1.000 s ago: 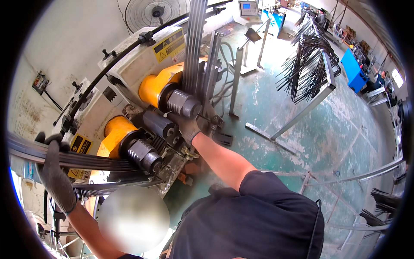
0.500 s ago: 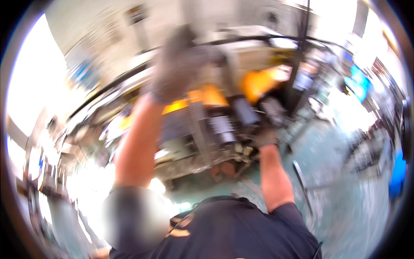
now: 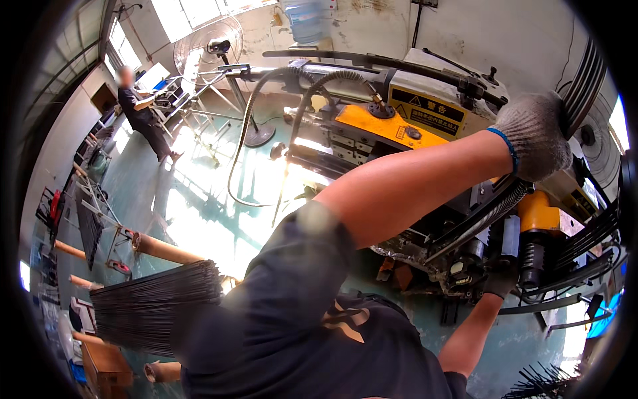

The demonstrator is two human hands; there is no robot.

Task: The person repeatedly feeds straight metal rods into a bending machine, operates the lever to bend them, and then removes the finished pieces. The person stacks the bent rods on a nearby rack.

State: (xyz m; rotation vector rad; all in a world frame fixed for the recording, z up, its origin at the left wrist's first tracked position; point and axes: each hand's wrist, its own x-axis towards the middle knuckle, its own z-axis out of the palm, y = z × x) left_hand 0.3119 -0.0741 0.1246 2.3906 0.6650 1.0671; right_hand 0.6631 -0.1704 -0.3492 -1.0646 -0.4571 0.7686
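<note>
My left hand point(image 3: 535, 136), in a grey knit glove with a blue cuff, reaches across to the upper right. It is closed at a bundle of thin black rods point(image 3: 586, 83), whose lower ends pass behind the glove. Lower down, my right hand point(image 3: 500, 276) wears a dark glove and sits against the bending machine's front, below a grey metal block point(image 3: 510, 236). Its fingers are lost in shadow. Beside that block are a black ribbed cylinder point(image 3: 531, 259) and an orange machine part point(image 3: 539, 213). More black rods point(image 3: 588, 236) lie to the right of these.
The machine's orange cover point(image 3: 392, 126) carries ribbed hoses point(image 3: 306, 100). A black rod bundle point(image 3: 156, 302) rests at my left near cardboard tubes point(image 3: 163, 247). Another person point(image 3: 136, 110) stands at the far left. A stand fan point(image 3: 216, 50) and a water bottle point(image 3: 304, 21) are behind.
The view has swung left and sharpened. My left hand now appears farther right, at the black rods. My right hand stays low by the machine.
</note>
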